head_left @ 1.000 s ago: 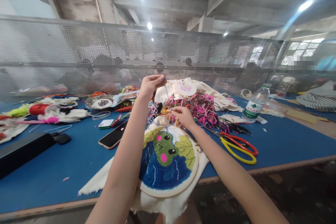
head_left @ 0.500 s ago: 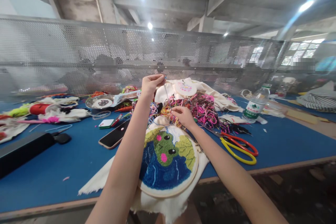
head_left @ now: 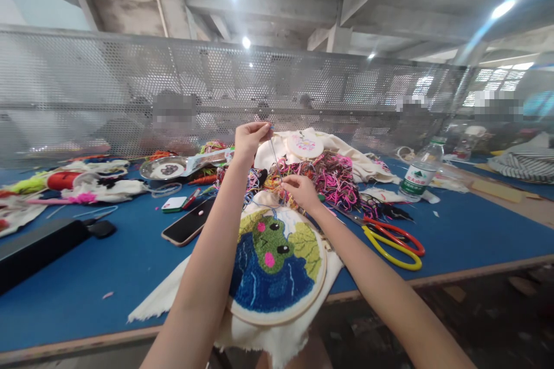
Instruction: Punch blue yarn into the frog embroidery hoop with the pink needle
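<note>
My left hand (head_left: 250,137) is raised above the table, fingers pinched on the upper end of a thin thread (head_left: 275,158). The thread runs down to my right hand (head_left: 300,191), which pinches its lower end just above the embroidery hoop (head_left: 277,265). The hoop lies at the table's near edge and shows a green frog face on blue and yellow-green tufting, stretched on cream cloth (head_left: 160,300). Whether a needle is on the thread I cannot make out.
A tangle of pink and mixed yarn (head_left: 333,176) lies behind the hoop, with a small hoop (head_left: 305,145) on white cloth. Yellow and red scissors (head_left: 392,239) lie right, a water bottle (head_left: 418,176) farther right. A phone (head_left: 188,225) and metal tray (head_left: 167,168) are left.
Nothing has visibly changed; both hands keep the thread taut in almost the same place.
</note>
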Demonstrator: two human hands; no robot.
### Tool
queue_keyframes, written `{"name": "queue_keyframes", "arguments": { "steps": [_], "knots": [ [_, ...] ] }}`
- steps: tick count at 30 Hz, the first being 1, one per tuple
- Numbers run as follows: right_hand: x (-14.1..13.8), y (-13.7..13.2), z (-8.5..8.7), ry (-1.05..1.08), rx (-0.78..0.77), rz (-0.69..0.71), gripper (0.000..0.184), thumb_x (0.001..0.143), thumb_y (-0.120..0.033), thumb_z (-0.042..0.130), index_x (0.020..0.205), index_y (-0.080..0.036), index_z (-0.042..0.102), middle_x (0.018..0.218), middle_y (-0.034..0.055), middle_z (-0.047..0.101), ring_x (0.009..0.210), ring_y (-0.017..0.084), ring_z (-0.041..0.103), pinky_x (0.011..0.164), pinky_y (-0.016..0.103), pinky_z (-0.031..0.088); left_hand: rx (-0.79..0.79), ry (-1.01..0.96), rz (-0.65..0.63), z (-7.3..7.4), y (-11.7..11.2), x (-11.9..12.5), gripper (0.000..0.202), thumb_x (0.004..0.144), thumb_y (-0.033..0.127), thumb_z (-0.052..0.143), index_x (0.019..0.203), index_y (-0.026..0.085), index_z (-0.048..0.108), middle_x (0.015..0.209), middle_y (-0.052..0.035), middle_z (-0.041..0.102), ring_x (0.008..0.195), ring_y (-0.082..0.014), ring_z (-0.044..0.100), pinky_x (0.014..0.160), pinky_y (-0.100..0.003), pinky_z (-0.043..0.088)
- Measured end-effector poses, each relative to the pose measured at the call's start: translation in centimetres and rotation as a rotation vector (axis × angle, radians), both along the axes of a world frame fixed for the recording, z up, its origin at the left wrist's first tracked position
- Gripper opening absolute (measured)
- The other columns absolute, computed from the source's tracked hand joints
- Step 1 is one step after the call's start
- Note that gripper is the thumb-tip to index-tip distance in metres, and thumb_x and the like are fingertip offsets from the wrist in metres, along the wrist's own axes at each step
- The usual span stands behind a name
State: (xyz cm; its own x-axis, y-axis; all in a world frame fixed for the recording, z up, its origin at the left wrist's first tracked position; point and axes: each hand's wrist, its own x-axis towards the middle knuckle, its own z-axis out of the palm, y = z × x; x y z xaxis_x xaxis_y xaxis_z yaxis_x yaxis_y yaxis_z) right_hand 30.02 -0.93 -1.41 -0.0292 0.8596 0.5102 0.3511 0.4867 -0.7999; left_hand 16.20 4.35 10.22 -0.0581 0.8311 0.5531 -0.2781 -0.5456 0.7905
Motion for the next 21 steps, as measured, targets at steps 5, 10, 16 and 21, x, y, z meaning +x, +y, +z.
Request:
{"name": "queue_keyframes", "arguments": {
  "steps": [5,10,16,21],
  "knots": [
    [-0.25,-0.31,0.02,-0.003,0.006,-0.025,0.013,0.073,-0.020,0.058,0.074,-0.017,0.070,0.068,0.0028,0.071,0.063,0.016,0.063,0.064,0.027,0.048,-0.008,0.040,-0.008,0.09,0.28,0.04,0.008,0.066,0.016,0.071,0.068,0.009,0.068,0.060,-0.0029,0.067,0.057,-0.0104,0.063,0.067,-0.027,0.051],
    [-0.49,-0.44,0.06,0.001,0.021,-0.027,0.011,0.072,-0.020,0.060,0.074,-0.017,0.070,0.074,0.0044,0.072,0.069,0.017,0.064,0.070,0.029,0.050,-0.025,0.086,-0.021,0.22,0.28,-0.05,0.007,0.069,0.017,0.070,0.067,0.011,0.067,0.059,-0.0026,0.066,0.055,-0.0102,0.062,0.062,-0.024,0.051],
    [-0.38,-0.29,-0.23,0.000,0.032,-0.023,0.011,0.073,-0.022,0.061,0.075,-0.016,0.071,0.081,0.0053,0.073,0.075,0.018,0.066,0.075,0.029,0.050,-0.038,0.122,-0.028,0.42,0.07,-0.14,0.007,0.074,0.014,0.064,0.068,0.011,0.065,0.058,-0.0016,0.066,0.053,-0.0078,0.060,0.054,-0.018,0.047],
    [-0.16,0.17,-0.72,-0.014,0.043,-0.062,0.013,0.073,-0.024,0.062,0.077,-0.016,0.071,0.082,0.0058,0.073,0.073,0.018,0.066,0.073,0.029,0.050,-0.060,0.150,-0.032,0.36,-0.03,-0.44,0.007,0.077,0.013,0.061,0.072,0.012,0.066,0.063,-0.0019,0.067,0.053,-0.0062,0.060,0.042,-0.014,0.035]
  ]
}}
